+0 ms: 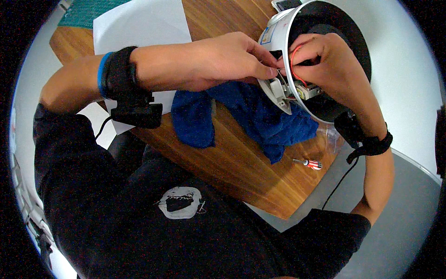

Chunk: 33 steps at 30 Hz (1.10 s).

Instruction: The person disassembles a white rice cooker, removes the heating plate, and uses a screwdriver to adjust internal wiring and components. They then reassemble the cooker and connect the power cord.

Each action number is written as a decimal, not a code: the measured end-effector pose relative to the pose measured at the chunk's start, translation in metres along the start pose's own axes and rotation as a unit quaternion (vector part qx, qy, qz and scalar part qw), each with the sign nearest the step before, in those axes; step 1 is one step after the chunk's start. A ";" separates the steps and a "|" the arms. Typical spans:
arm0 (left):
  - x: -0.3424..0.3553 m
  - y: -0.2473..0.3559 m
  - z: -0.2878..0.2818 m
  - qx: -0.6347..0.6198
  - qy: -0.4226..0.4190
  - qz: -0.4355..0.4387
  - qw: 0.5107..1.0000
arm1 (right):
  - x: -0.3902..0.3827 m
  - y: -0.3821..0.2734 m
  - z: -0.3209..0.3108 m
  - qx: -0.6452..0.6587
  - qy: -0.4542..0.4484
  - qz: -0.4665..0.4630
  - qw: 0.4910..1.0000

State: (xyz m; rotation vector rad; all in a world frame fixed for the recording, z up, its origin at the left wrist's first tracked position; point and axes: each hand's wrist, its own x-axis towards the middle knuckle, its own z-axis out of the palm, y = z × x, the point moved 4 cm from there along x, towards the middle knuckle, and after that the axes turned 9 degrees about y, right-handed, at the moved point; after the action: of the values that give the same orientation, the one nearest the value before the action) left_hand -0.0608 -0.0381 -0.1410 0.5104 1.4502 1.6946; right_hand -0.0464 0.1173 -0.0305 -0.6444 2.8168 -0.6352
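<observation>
A white cylindrical appliance housing [282, 29] lies tilted on its side at the far right, its dark hollow facing right. My left hand [227, 60] reaches it from outside, thumb and fingers pinched together at a gap in the wall. From the open side my right hand [327, 63] reaches in, fingers bent and closed close to the left fingertips. What either pinch holds is hidden. A red wire [293, 60] loops past the right fingers toward a small electrical part [308, 92] inside the rim. Below the left fingertips, a pale panel piece [278, 93] hangs out from the housing's wall.
A crumpled blue cloth [288, 125] lies beneath the housing on the wooden table [251, 153]. Near the table's right edge are a small red-and-white-handled screwdriver [314, 164] and clear plastic [331, 140]. White paper [139, 28] and a green mat [86, 14] are at the far left.
</observation>
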 end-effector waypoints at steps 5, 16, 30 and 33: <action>0.000 0.001 0.000 -0.037 -0.018 -0.028 0.999 | 0.000 0.004 0.002 0.014 0.004 0.002 1.000; -0.001 0.002 0.000 0.018 -0.002 -0.021 1.000 | 0.002 -0.002 0.002 -0.023 0.007 -0.001 1.000; -0.004 0.006 0.000 0.010 -0.007 -0.011 1.000 | -0.003 -0.001 0.002 -0.011 0.019 0.011 1.000; -0.003 0.005 0.000 0.022 -0.003 -0.005 1.000 | -0.003 -0.001 0.001 0.016 0.002 0.007 1.000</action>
State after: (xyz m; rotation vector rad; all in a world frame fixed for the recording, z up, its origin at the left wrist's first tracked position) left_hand -0.0610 -0.0408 -0.1355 0.5302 1.4858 1.6547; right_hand -0.0433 0.1169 -0.0304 -0.6190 2.8055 -0.6783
